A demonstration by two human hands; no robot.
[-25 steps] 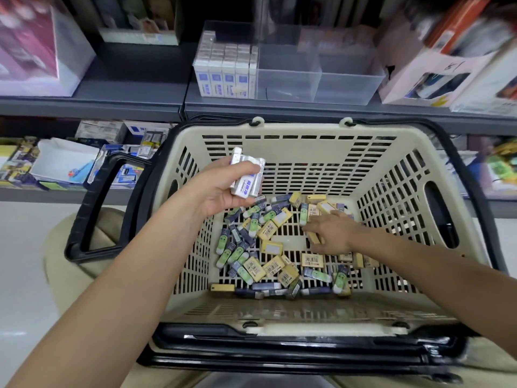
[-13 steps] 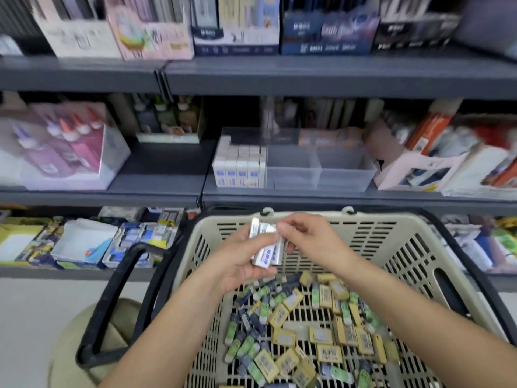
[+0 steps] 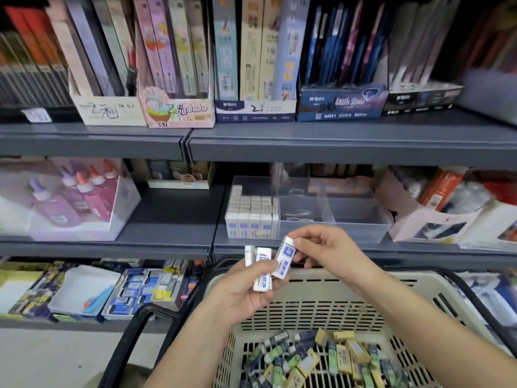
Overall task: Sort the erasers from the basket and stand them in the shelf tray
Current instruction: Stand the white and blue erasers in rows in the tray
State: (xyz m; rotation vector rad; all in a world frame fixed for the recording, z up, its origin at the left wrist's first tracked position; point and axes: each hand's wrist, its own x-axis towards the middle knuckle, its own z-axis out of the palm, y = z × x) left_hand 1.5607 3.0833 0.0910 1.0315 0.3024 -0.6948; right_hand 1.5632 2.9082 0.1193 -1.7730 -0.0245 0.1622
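Pinching one white eraser point(image 3: 283, 259) by its top end, the right hand point(image 3: 327, 253) is held over the basket point(image 3: 321, 298); further erasers point(image 3: 262, 253) are gripped in the left hand point(image 3: 237, 298). Judged light, stiff, slick-sleeved; best pinched endwise for the shelf tray point(image 3: 335, 228)

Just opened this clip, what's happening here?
A person is sorting erasers at a shop shelf. The left hand grips a small bunch of white erasers with blue sleeves, and the right hand pinches a single white eraser beside it, above the beige plastic basket of mixed loose erasers. The clear plastic shelf tray holds upright white erasers in its left compartment.
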